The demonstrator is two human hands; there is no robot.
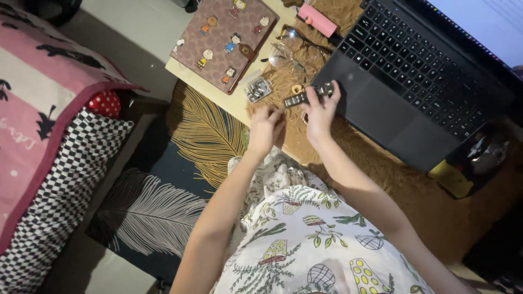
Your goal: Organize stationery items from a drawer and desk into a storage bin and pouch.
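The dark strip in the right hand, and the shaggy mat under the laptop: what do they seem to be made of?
The dark strip, held by the right hand, looks like metal or hard plastic: rigid, segmented, with small glints. Too small to tell which. The shaggy mat looks like tan faux fur: long, matte, tufted fibres. The laptop on it appears to be dark matte plastic or metal.

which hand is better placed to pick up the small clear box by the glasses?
Left, probably. The left hand is loosely curled with nothing visibly in it, just below the small clear box. The right hand is farther right, by the laptop, its fingers already gripping a dark bar-shaped object.
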